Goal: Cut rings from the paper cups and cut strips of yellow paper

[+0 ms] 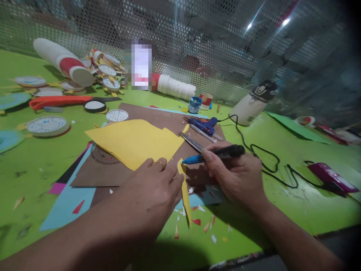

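My right hand (234,175) is closed around a marker (213,153) with a blue tip end and a black rear end. The marker's tip meets the upper end of a narrow yellow paper strip (185,197). My left hand (158,188), with a ring on one finger, has its fingers curled and pressed at the strip's left edge; its fingertips are partly hidden. Beyond that hand lies a larger yellow paper sheet (135,141) on brown paper (96,173). A slim silver tool (191,143) points out from beside my right fingers; whether they touch it is unclear.
A blue glue gun (204,125) trails a black cord to a purple power strip (332,177). Orange-handled scissors (64,101), stacked paper cups (63,62), a paint jar (194,105) and a bottle (254,101) stand or lie around. Paper scraps (196,222) litter the green table (296,214).
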Tool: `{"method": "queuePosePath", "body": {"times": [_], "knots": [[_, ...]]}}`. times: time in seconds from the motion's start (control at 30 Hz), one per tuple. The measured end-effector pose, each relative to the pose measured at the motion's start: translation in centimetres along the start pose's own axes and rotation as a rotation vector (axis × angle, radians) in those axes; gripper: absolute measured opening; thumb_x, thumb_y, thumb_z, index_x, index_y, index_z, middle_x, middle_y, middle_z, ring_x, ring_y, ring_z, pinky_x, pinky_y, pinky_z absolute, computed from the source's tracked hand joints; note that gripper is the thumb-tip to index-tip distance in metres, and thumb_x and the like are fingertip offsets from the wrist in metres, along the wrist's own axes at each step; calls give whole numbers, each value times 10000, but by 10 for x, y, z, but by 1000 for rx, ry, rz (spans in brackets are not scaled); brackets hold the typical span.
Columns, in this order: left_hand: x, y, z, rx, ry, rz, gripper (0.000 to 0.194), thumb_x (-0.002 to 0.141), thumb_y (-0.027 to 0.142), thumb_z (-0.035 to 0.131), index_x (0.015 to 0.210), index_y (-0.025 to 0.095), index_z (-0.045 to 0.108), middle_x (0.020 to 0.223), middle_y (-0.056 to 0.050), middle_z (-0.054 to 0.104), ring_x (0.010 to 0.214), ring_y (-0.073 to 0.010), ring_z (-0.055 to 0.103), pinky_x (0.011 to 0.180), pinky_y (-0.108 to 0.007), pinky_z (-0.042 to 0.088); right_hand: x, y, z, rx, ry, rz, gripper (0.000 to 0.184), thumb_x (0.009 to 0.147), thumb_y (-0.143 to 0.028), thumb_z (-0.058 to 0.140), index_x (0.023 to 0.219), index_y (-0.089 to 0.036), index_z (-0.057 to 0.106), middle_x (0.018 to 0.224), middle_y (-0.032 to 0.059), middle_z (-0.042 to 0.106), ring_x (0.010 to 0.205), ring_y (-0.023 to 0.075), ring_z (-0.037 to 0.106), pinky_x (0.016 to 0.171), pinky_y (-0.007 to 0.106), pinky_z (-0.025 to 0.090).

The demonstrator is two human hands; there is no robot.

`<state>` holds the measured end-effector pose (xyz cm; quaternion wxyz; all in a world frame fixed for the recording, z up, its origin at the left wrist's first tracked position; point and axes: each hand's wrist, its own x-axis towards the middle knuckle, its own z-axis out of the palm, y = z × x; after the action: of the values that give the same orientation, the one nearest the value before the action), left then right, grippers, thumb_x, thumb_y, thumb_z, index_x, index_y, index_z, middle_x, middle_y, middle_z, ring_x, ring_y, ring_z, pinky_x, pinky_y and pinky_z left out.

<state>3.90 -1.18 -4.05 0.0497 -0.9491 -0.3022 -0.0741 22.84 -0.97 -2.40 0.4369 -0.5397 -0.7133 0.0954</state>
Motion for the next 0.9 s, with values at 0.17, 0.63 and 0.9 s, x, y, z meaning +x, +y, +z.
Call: {"method": "queuePosePath", "body": {"times": [0.17, 0.63, 0.9], "knots": [[1, -1, 0, -30, -22, -18, 195, 878, 237, 457, 904, 184, 643, 863, -90, 633, 770, -248, 535, 652, -379, 390, -2, -6, -4, -30, 157, -16, 124, 839, -318, 619, 767, -220, 643, 621, -16, 660, 453, 124, 587, 459, 250, 492], [2, -1, 1, -37, -43, -30, 194, 867, 241, 468, 946, 174, 632, 879, -93, 634, 772, -268, 543, 645, -398, 398, -7, -15, -1, 116, -27, 85, 29, 817, -203, 627, 845, -208, 622, 622, -45, 631, 491, 96, 612, 455, 169, 523], [0, -1, 5, 8, 2, -12, 201, 854, 249, 479, 964, 172, 629, 865, -94, 615, 777, -262, 522, 643, -389, 371, -6, -13, 2, -20, -50, 13, 94, 830, -249, 615, 791, -169, 643, 641, -12, 663, 539, 110, 624, 501, 177, 511]]}}
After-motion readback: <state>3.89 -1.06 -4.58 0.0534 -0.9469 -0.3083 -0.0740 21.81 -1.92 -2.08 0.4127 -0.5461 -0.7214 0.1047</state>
